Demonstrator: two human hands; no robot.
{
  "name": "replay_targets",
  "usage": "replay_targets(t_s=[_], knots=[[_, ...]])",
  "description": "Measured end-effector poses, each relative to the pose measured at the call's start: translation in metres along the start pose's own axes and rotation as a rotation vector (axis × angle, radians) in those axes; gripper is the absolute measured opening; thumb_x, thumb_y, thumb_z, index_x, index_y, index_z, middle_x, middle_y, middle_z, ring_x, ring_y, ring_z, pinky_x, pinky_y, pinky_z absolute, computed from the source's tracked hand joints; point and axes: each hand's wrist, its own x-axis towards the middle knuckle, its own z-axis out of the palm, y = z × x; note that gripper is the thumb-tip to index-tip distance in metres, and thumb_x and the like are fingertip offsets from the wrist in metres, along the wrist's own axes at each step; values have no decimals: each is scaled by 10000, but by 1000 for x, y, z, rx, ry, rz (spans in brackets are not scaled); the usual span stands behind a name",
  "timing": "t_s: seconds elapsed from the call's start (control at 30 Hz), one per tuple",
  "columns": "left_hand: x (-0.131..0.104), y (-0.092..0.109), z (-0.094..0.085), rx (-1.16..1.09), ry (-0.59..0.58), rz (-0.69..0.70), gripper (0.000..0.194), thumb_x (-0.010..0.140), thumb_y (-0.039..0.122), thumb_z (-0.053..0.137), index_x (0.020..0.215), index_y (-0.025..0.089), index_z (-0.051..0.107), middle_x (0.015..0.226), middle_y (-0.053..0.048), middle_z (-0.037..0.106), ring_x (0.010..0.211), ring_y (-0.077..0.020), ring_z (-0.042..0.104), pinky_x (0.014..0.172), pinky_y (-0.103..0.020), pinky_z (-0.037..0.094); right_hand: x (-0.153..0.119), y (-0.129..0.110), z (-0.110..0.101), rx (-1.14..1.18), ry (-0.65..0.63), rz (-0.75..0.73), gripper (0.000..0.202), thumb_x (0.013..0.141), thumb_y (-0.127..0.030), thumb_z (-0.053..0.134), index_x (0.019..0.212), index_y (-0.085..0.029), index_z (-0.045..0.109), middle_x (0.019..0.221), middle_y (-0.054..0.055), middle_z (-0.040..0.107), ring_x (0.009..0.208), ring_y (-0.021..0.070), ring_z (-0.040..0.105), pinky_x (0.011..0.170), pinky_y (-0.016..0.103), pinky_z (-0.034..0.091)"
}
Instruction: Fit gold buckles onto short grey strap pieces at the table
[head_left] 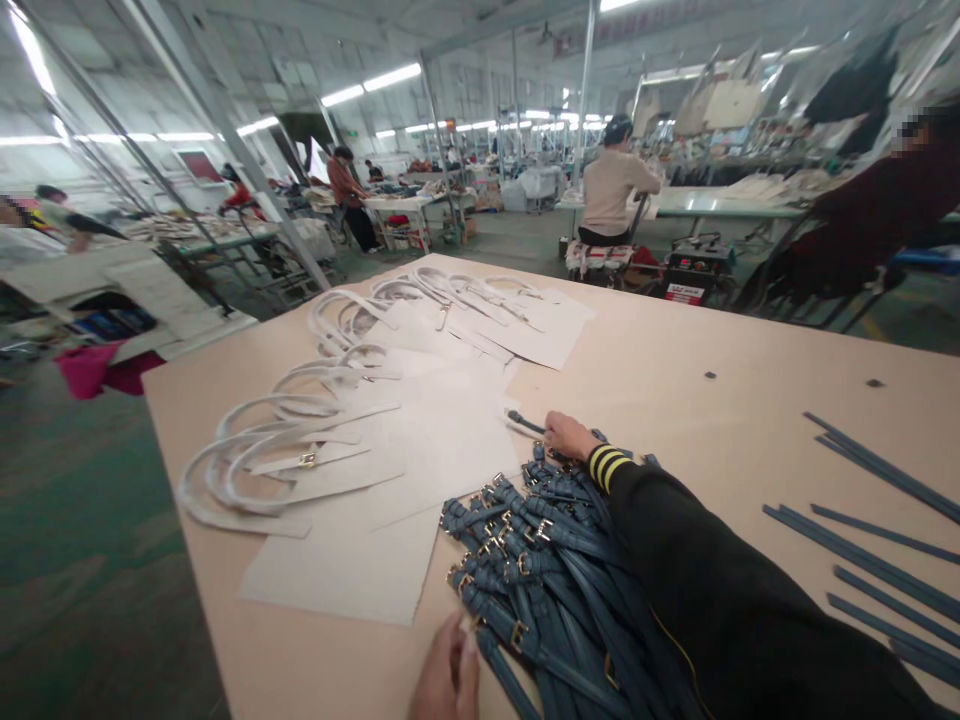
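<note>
A heap of blue straps with gold buckles [540, 560] lies on the pale table [675, 370] in front of me. My right hand [568, 436], in a black sleeve with yellow cuff stripes, reaches across the heap and closes on one blue strap [523, 422] at its far edge. At the bottom of the view my left hand [448, 676] rests with fingers together on the near end of the heap, pressing a strap. White looped straps [285, 450] lie spread over white sheets [420, 450] to the left.
Loose flat blue strips [877, 560] lie on the table's right side. Two small dark bits [709, 376] sit mid-table. People work at other tables in the hall behind; one sits with their back to me [611, 190]. Green floor lies left.
</note>
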Motion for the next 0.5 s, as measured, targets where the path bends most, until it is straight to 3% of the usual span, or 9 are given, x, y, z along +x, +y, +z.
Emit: replay_targets(t_s=[0.07, 0.13, 0.27, 0.37, 0.5], knots=[[39, -1, -17, 127, 103, 176, 358, 806, 374, 360, 1035, 138, 500, 995, -117, 581, 964, -220, 540, 868, -386, 436, -9, -2, -24, 87, 73, -47, 124, 836, -226, 433, 879, -134, 504, 813, 40, 591, 775, 136, 555, 703, 277, 428], [82, -1, -20, 221, 146, 313, 396, 808, 371, 359, 1081, 105, 469, 1099, -151, 520, 1086, -245, 449, 951, -442, 351, -25, 8, -55, 158, 146, -69, 143, 849, -248, 372, 909, -150, 456, 814, 41, 595, 752, 121, 564, 682, 245, 427], [140, 5, 4, 280, 34, 397, 429, 825, 395, 328, 1080, 80, 466, 1098, -155, 523, 1064, -244, 455, 935, -437, 359, -83, 54, -100, 199, 204, 13, 133, 811, -288, 370, 821, -166, 420, 690, 27, 582, 626, 123, 577, 593, 238, 452], [149, 16, 21, 258, -18, 442, 390, 823, 413, 342, 1043, 130, 495, 1045, -105, 564, 987, -226, 499, 900, -425, 375, -136, 101, -98, 193, 199, 111, 128, 780, -300, 364, 745, -183, 402, 713, 43, 606, 626, 140, 593, 553, 251, 465], [143, 25, 19, 202, -77, 456, 330, 807, 418, 384, 956, 167, 538, 959, -65, 606, 917, -214, 527, 863, -406, 392, -175, 153, -64, 142, 203, 215, 165, 685, -331, 442, 611, -185, 421, 671, 74, 598, 627, 193, 575, 588, 327, 460]])
